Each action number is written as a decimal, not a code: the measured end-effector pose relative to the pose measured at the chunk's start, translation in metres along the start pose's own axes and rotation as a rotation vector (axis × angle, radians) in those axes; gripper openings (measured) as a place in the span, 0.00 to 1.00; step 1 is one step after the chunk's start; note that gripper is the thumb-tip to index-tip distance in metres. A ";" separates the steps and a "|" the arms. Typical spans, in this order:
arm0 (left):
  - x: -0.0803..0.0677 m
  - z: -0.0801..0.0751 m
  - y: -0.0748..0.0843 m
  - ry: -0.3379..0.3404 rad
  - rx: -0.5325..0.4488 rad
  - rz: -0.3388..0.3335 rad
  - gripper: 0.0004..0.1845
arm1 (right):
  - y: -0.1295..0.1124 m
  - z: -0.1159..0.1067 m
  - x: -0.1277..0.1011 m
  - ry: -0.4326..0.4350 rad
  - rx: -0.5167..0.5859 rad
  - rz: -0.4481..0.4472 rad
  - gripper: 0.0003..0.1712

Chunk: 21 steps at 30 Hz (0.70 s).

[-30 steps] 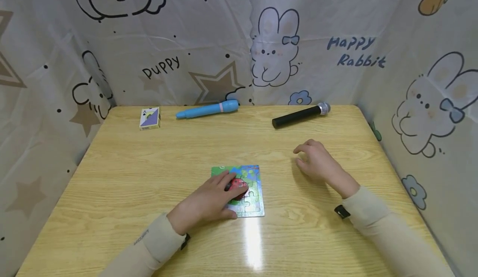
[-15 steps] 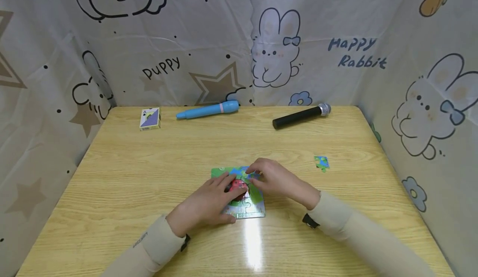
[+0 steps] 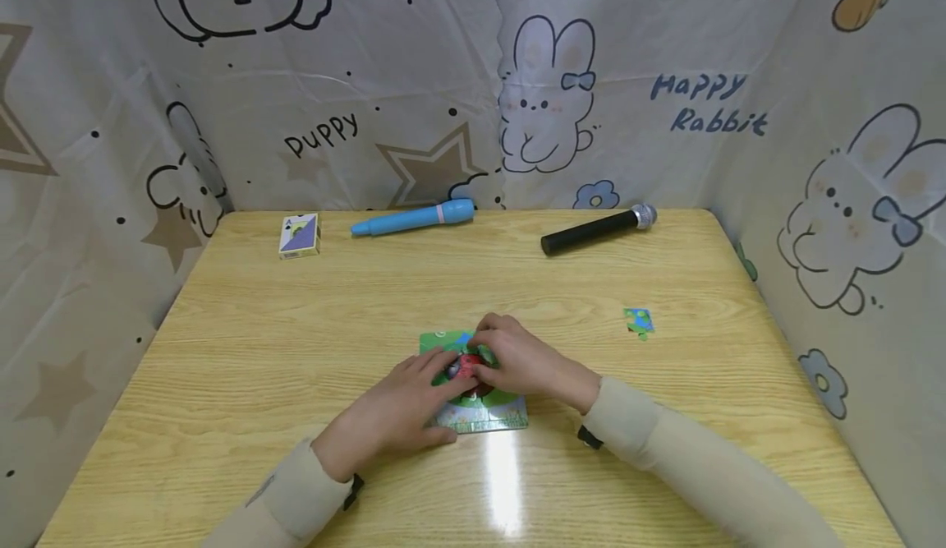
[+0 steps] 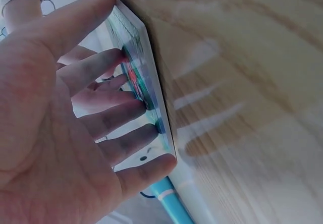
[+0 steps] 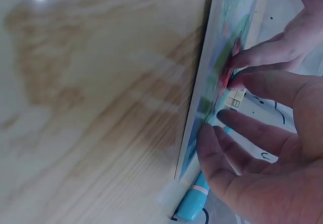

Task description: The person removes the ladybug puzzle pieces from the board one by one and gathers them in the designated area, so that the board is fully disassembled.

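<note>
Near the middle of the table (image 3: 259, 351), toward its 6 o'clock edge: one puzzle board (image 3: 484, 416), flat, under both hands. Left hand (image 3: 395, 416) coming in from 7 o'clock, fingers straight and spread, pressing flat on the board's left half; an open grip, nothing clasped. Right hand (image 3: 517, 363) coming in from 4 o'clock, fingertips down on the board's centre beside the left fingers; whether pinching a piece, cannot tell. One loose puzzle piece (image 3: 638, 321) at 3 o'clock of the board, well apart from both hands. Along the 12 o'clock edge, one of each: a card deck (image 3: 299, 236), a blue pen (image 3: 412, 218), a black microphone (image 3: 597, 230).
</note>
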State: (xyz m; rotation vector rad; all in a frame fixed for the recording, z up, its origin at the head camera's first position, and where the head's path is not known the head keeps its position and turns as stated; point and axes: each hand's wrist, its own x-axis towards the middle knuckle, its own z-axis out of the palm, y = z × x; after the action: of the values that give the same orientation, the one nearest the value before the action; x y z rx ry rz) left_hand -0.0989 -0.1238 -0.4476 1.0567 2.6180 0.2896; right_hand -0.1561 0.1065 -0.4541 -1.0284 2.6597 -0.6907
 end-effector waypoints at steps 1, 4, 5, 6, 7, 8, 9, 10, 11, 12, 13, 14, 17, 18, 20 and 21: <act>-0.002 0.001 -0.001 0.002 0.011 0.000 0.41 | 0.000 0.001 0.001 0.000 0.000 0.008 0.20; -0.006 0.002 -0.004 0.014 0.032 0.010 0.40 | -0.002 0.003 0.003 0.001 -0.014 0.029 0.21; -0.007 0.003 -0.004 0.019 0.032 0.014 0.40 | -0.003 0.004 0.004 0.002 -0.020 0.043 0.21; -0.008 0.004 -0.005 0.024 0.031 0.018 0.40 | -0.004 0.004 0.005 0.004 -0.021 0.056 0.21; -0.009 0.004 -0.006 0.027 0.024 0.020 0.40 | -0.004 0.004 0.006 0.006 -0.027 0.068 0.21; -0.010 0.005 -0.006 0.027 0.010 0.017 0.39 | -0.005 0.005 0.006 0.006 -0.031 0.082 0.21; -0.010 0.005 -0.007 0.026 -0.004 0.010 0.39 | -0.006 0.004 0.007 0.004 -0.030 0.097 0.21; -0.010 0.005 -0.007 0.028 -0.016 0.004 0.39 | -0.008 0.004 0.008 0.000 -0.024 0.119 0.20; -0.010 0.005 -0.007 0.026 -0.025 -0.004 0.39 | -0.010 0.004 0.008 -0.003 -0.028 0.137 0.18; -0.010 0.005 -0.006 0.025 -0.029 -0.011 0.39 | -0.012 0.004 0.009 -0.007 -0.027 0.151 0.17; -0.010 0.004 -0.006 0.024 -0.034 -0.018 0.39 | -0.013 0.003 0.009 -0.015 -0.030 0.165 0.16; -0.010 0.004 -0.005 0.022 -0.034 -0.027 0.39 | -0.015 0.003 0.010 -0.020 -0.034 0.175 0.15; -0.008 0.002 -0.003 0.013 -0.020 -0.043 0.41 | -0.014 0.004 0.011 -0.024 -0.060 0.177 0.15; -0.007 0.001 -0.002 0.009 -0.016 -0.050 0.41 | -0.013 0.004 0.011 -0.024 -0.065 0.172 0.16; -0.006 -0.001 -0.001 -0.001 -0.011 -0.067 0.41 | -0.010 0.002 0.013 -0.019 -0.066 0.161 0.19; -0.005 -0.002 0.000 -0.004 -0.009 -0.072 0.41 | -0.009 0.002 0.014 -0.019 -0.063 0.157 0.20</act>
State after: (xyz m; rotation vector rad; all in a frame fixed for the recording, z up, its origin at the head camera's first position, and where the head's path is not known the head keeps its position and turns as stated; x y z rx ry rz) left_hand -0.0961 -0.1277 -0.4452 0.9567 2.6419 0.2829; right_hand -0.1605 0.0909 -0.4517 -0.8251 2.7246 -0.5660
